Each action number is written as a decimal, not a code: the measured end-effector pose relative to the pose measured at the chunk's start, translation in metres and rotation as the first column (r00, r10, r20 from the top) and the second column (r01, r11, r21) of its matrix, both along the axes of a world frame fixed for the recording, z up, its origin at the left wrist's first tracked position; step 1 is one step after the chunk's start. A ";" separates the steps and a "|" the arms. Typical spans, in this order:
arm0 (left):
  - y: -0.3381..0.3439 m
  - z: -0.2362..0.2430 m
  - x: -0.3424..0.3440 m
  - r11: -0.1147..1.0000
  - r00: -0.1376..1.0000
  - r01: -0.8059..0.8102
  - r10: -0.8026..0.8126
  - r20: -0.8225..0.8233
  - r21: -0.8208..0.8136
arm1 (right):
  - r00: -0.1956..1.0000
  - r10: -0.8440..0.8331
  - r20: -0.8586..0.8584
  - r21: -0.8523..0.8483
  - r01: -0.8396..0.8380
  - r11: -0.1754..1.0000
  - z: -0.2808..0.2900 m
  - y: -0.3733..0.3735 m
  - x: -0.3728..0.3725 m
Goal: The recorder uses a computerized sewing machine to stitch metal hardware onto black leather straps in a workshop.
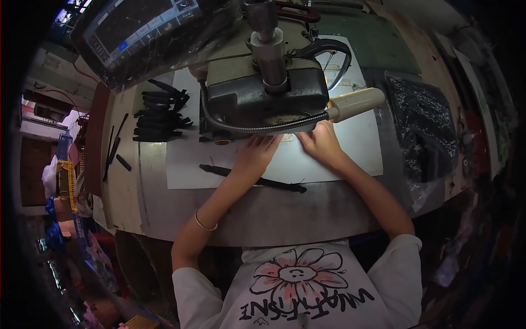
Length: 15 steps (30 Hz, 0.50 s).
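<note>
My left hand [257,156] lies on a white sheet [186,174] at the front of a machine head [268,93], which looks like a sewing machine. Its fingers stretch forward, tips partly hidden under the head. To its right, my right hand [322,143] rests with a finger or thumb pointing left; its other fingers are hidden behind the pale lamp handle [359,104]. Between the hands is a small pale piece [287,137], too covered to name. A long dark strip [266,182] lies crosswise near my left wrist, passing under the forearm.
A pile of black strips [159,118] lies left of the sheet, with several loose ones [112,151] farther left. A screen [142,35] hangs at the upper left. A ribbed metal gooseneck [263,129] crosses before the machine head. At the right lies a black plastic-wrapped bundle [422,129].
</note>
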<state>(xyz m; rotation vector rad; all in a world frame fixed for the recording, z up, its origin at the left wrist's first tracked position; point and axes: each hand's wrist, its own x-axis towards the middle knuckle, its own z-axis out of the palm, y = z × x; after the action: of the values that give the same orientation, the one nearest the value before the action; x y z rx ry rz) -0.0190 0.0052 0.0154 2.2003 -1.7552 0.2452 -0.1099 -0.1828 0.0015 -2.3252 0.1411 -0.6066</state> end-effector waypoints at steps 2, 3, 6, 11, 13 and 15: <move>-0.004 0.001 -0.003 1.000 0.998 -0.012 0.012 0.065 -0.005 | 0.998 0.004 0.061 -0.036 -0.002 0.999 0.006 -0.001 0.000; -0.006 0.001 -0.005 1.000 0.991 -0.023 0.024 0.129 -0.009 | 0.992 0.009 0.122 -0.070 0.000 0.998 0.008 -0.001 0.001; -0.006 -0.004 -0.007 0.998 0.988 -0.061 0.057 0.146 0.021 | 0.996 0.002 0.093 -0.088 0.006 0.996 0.008 0.000 0.000; -0.005 -0.002 -0.009 0.999 0.976 -0.046 0.051 0.210 -0.026 | 0.999 0.005 0.041 -0.008 -0.004 1.000 0.002 0.003 -0.002; -0.006 0.001 -0.006 0.998 0.974 -0.059 0.065 0.218 -0.038 | 0.998 -0.006 0.068 -0.011 0.007 1.000 0.002 0.000 0.000; -0.007 0.002 -0.005 0.998 0.982 -0.067 0.066 0.177 -0.003 | 0.999 -0.026 -0.031 0.114 0.029 0.993 0.000 -0.003 0.003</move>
<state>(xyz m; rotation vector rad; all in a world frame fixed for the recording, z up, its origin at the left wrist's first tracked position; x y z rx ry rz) -0.0242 -0.0018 0.0171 2.3039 -1.7730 0.4674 -0.1069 -0.1859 0.0020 -2.2247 0.2164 -0.5629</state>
